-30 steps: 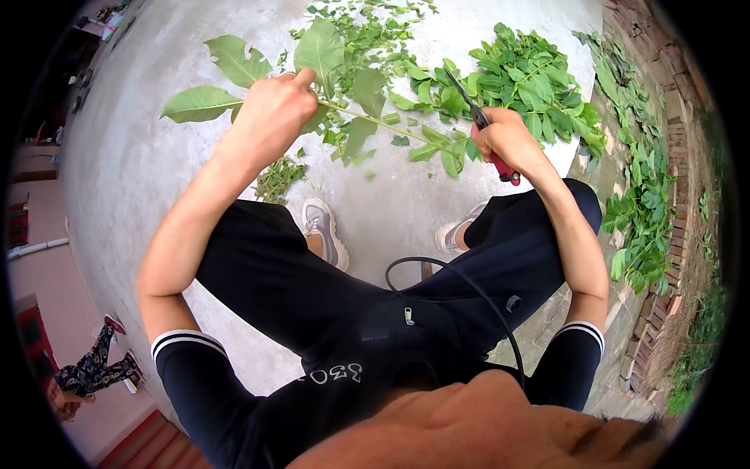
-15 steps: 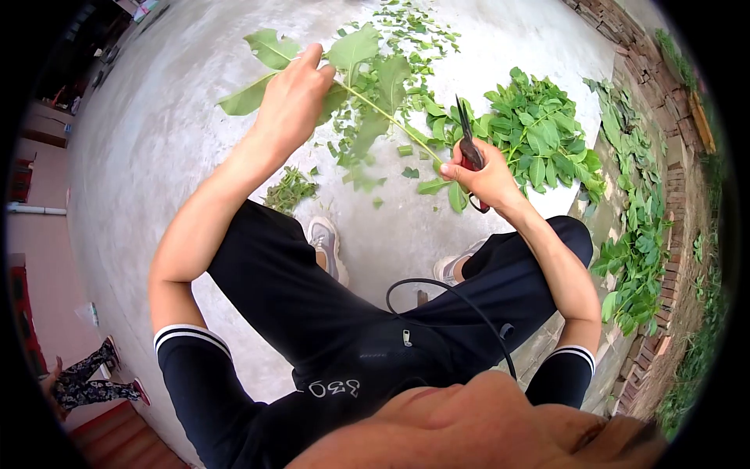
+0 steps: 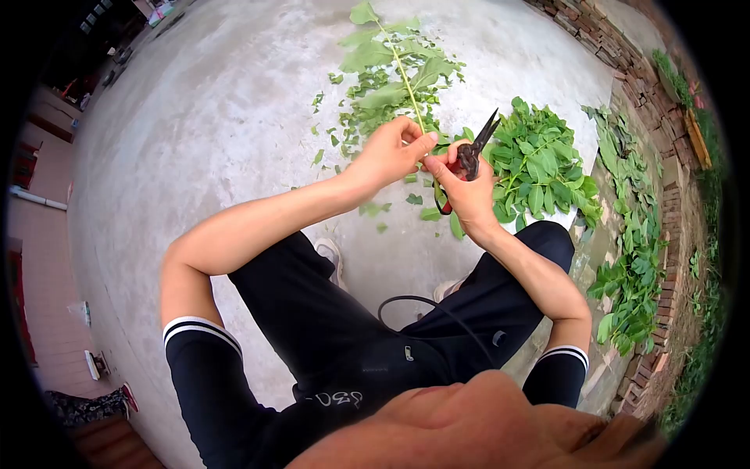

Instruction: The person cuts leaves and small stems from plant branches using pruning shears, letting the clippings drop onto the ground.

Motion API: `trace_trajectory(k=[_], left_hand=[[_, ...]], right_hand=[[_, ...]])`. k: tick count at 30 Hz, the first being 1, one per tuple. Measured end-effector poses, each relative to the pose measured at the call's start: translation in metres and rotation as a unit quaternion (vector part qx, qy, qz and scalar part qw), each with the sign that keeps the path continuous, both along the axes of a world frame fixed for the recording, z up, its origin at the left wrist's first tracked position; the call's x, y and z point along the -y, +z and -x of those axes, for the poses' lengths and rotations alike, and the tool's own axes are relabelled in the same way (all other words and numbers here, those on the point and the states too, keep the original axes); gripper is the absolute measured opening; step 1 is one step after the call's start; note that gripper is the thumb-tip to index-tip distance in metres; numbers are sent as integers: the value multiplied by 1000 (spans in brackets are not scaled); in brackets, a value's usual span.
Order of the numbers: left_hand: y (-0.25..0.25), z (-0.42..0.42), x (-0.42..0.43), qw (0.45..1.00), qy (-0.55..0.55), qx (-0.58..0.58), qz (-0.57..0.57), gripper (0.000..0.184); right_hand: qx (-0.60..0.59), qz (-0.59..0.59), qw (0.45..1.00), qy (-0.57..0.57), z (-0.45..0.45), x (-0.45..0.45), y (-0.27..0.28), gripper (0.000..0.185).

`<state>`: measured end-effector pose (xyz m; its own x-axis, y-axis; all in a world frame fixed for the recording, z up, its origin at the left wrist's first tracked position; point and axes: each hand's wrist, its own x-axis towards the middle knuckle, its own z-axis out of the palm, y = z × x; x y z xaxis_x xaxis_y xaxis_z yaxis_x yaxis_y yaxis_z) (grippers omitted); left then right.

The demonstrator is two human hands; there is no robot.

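Observation:
My left hand (image 3: pixel 393 156) pinches the lower part of a long green leafy stem (image 3: pixel 403 76) between thumb and fingers. The stem points up and away, with broad leaves along it. Close beside it, my right hand (image 3: pixel 471 195) is wrapped around a pair of scissors (image 3: pixel 466 160) with dark blades and red on the handles. The blades point up and right, away from the stem. My right thumb and a finger are at the stem's lower end, close to my left fingertips. Whether the right fingers also grip the stem is hard to see.
Cut leaf pieces (image 3: pixel 375 105) lie scattered on the concrete floor (image 3: pixel 203 133) beyond my hands. A heap of leafy stems (image 3: pixel 543 156) is on the right, with more greenery (image 3: pixel 637 258) along a brick edge (image 3: pixel 668 273). A black cable (image 3: pixel 445 306) loops over my lap. Another person's leg (image 3: pixel 86 408) shows at lower left.
My left hand has come down and right along the stem to meet my right hand. The stem has swung more upright. The scissors have turned to point up and right.

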<state>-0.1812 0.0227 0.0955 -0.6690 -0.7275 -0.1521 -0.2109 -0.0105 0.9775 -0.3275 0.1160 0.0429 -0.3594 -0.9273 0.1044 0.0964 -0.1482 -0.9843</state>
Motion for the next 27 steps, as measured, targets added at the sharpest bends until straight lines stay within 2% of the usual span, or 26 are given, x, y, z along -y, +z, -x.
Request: trace_trajectory(k=[1, 2, 4, 5, 6, 8, 11, 12, 17, 22, 27], left_hand=[[-1, 1, 5, 1000, -1, -5, 13, 31], [-2, -1, 12, 998, -10, -46, -37, 28], [-2, -4, 15, 995, 18, -98, -21, 27], [-2, -5, 16, 992, 31, -123, -12, 27], [4, -5, 14, 990, 73, -119, 29, 26], [21, -10, 12, 985, 78, -49, 142, 25], [28, -15, 7, 965, 90, -5, 246, 23], [24, -17, 9, 956, 89, -2, 278, 22], [19, -20, 12, 923, 42, 6, 382, 16], [12, -21, 12, 919, -3, 24, 393, 14], [11, -19, 7, 922, -30, 37, 383, 15]], right_hand=[[0, -2, 1000, 13, -2, 1, 2, 26], [-1, -4, 1000, 26, -5, 1, 5, 25], [-16, 5, 998, 56, -7, 7, 12, 22], [-40, -31, 997, 66, -3, 10, 15, 23], [-63, -66, 993, 74, 5, 13, 18, 25], [-138, -113, 981, 77, 20, 20, 19, 31], [-117, -64, 984, 120, 42, 23, 18, 19], [-44, -95, 987, 123, 43, 22, 24, 29], [-67, -76, 981, 168, 55, 22, 17, 36], [-55, -81, 982, 160, 47, 18, 29, 35], [-81, -160, 976, 120, 52, 10, 44, 18]])
